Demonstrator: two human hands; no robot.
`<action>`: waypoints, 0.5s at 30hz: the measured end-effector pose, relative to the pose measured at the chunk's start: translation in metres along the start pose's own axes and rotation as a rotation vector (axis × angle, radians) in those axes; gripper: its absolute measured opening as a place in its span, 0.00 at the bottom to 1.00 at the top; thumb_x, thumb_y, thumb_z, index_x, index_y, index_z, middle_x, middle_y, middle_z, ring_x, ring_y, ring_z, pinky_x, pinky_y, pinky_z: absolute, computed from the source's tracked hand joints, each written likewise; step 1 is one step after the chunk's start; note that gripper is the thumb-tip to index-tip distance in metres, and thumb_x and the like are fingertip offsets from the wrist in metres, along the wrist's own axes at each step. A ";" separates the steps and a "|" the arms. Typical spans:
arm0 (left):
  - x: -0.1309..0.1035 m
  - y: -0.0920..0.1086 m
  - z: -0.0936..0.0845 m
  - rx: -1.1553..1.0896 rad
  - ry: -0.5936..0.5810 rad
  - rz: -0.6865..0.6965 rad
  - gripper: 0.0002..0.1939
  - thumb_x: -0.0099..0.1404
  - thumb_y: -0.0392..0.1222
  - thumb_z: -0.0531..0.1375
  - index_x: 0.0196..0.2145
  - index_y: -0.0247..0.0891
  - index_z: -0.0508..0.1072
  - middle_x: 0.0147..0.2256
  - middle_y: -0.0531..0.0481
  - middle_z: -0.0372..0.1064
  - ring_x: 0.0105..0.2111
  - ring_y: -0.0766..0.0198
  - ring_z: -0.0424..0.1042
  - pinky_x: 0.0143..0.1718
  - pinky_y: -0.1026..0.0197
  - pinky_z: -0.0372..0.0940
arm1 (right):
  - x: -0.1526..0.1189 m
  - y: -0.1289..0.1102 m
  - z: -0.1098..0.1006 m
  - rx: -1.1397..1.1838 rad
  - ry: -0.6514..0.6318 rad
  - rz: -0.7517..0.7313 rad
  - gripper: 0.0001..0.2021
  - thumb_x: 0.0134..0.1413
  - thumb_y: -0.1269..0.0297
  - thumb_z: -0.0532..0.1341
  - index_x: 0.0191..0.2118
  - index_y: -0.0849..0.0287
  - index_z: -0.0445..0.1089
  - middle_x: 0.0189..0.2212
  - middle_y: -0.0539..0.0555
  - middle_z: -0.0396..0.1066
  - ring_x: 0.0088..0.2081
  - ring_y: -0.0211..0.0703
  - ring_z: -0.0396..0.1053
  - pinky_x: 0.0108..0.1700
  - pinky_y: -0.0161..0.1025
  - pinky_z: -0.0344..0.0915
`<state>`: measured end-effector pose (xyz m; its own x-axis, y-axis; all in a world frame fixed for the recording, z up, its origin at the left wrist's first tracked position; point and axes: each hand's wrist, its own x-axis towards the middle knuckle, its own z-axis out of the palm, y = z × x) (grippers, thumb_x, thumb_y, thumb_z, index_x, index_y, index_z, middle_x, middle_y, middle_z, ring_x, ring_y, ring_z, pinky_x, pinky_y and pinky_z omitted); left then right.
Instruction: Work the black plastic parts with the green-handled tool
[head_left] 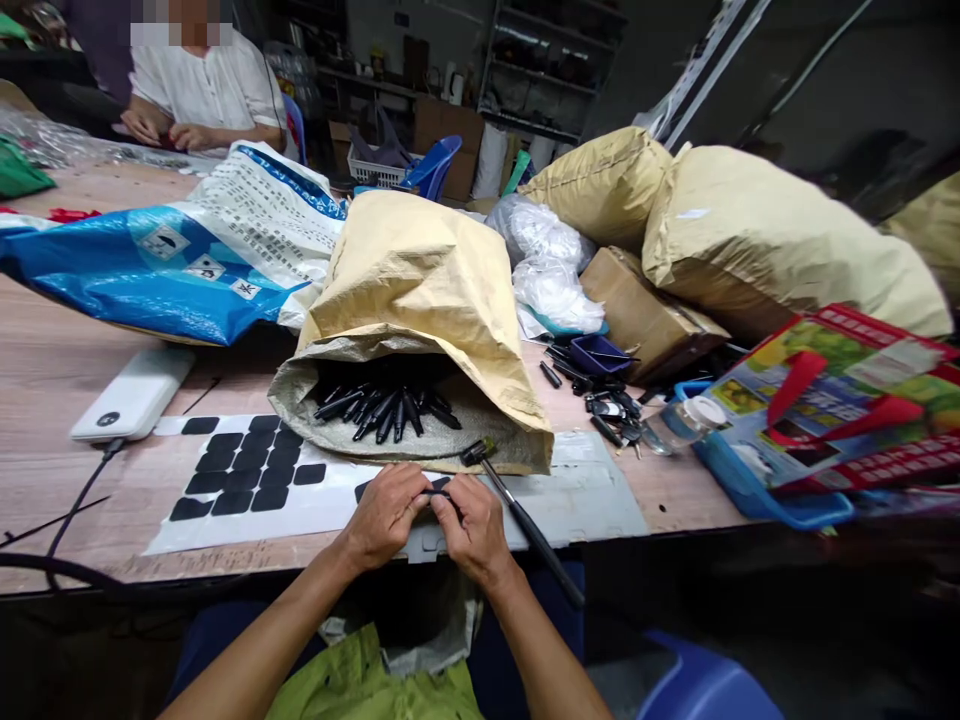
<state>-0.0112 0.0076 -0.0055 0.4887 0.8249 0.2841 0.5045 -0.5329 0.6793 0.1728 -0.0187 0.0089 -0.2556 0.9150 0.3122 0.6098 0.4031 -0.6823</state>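
Observation:
My left hand (pixel 386 517) and my right hand (pixel 474 525) are close together at the table's front edge. Both have their fingers pinched on one small, thin black piece (pixel 435 492); its kind I cannot make out, as the fingers cover most of it. Just beyond them lies the open mouth of a tan woven sack (pixel 427 270), with several slim black pen-like parts (pixel 386 408) inside. Beside my right hand a hammer (pixel 525 520) rests slantwise, its handle reaching over the edge. Left of my hands is a white sheet with black rounded-square stickers (pixel 238 465).
A white power bank (pixel 135 395) with a cable and a blue-white bag (pixel 225 245) lie left. On the right are loose black parts (pixel 611 410), a clear jar (pixel 682 425), a blue basket (pixel 772 500) and large sacks (pixel 780 235). Another person (pixel 206 95) sits across the table.

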 end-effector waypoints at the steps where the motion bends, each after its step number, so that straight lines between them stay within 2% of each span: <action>1: -0.001 0.000 0.000 0.004 -0.007 0.000 0.18 0.75 0.48 0.46 0.35 0.38 0.70 0.32 0.48 0.68 0.35 0.58 0.65 0.40 0.54 0.57 | 0.000 0.000 0.000 -0.002 -0.004 -0.001 0.12 0.68 0.59 0.53 0.35 0.56 0.70 0.31 0.54 0.69 0.36 0.45 0.65 0.39 0.41 0.58; 8: -0.004 0.008 -0.004 -0.014 -0.052 -0.012 0.16 0.74 0.45 0.46 0.34 0.39 0.69 0.31 0.48 0.66 0.34 0.57 0.64 0.39 0.53 0.56 | -0.004 -0.002 -0.003 -0.004 -0.035 0.009 0.11 0.66 0.58 0.54 0.36 0.55 0.68 0.32 0.55 0.68 0.36 0.47 0.64 0.39 0.43 0.55; 12: -0.003 0.012 -0.006 -0.031 -0.068 -0.036 0.15 0.74 0.43 0.45 0.35 0.39 0.68 0.32 0.47 0.66 0.34 0.57 0.64 0.39 0.53 0.56 | -0.005 0.000 -0.006 0.077 -0.075 0.009 0.15 0.69 0.61 0.47 0.35 0.55 0.67 0.31 0.55 0.68 0.36 0.47 0.63 0.39 0.44 0.55; 15: -0.003 0.012 -0.006 -0.027 -0.079 -0.047 0.15 0.74 0.43 0.45 0.36 0.39 0.69 0.32 0.47 0.66 0.34 0.57 0.63 0.39 0.53 0.56 | -0.004 0.003 -0.004 0.068 -0.071 0.021 0.16 0.69 0.62 0.46 0.33 0.56 0.66 0.30 0.55 0.68 0.35 0.46 0.63 0.38 0.44 0.54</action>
<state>-0.0109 -0.0002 0.0061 0.5198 0.8310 0.1980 0.5093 -0.4875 0.7091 0.1785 -0.0215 0.0081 -0.2970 0.9211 0.2517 0.5642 0.3819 -0.7320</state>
